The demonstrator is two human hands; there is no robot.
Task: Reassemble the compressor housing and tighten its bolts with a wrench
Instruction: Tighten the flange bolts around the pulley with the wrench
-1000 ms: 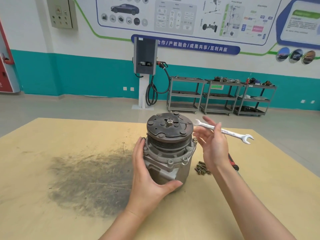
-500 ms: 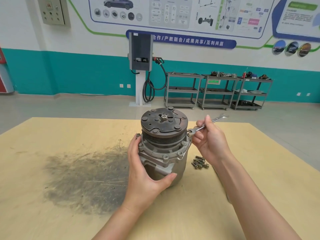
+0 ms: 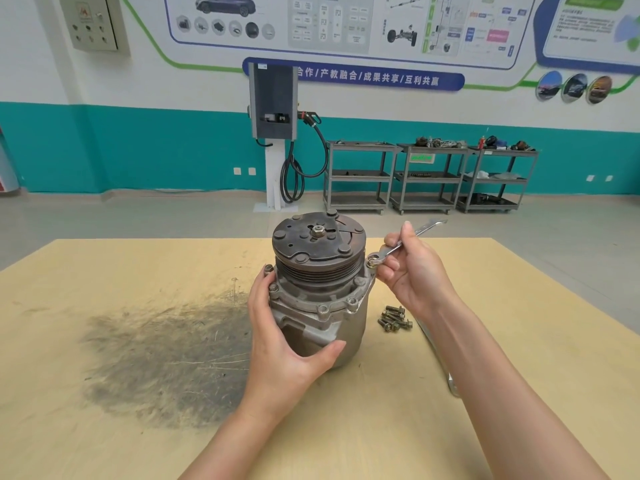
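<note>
Automotive training workshop: EV charger (image 3: 273, 102), parts carts (image 3: 429, 178), car-diagram posters (image 3: 346, 26).

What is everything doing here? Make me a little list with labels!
Machine: grey metal compressor with dark round pulley, upright on the tan wooden table
Left hand: wrapped round the compressor body
Right hand: grip on silver open-ended wrench
Wrench end: on a bolt at the compressor's right rim
Spare: small pile of loose bolts, right of compressor

Left hand (image 3: 284, 348) cups the compressor (image 3: 322, 289), thumb forward; right hand (image 3: 415, 271) pinches the wrench (image 3: 398, 247) in a curled grip.
</note>
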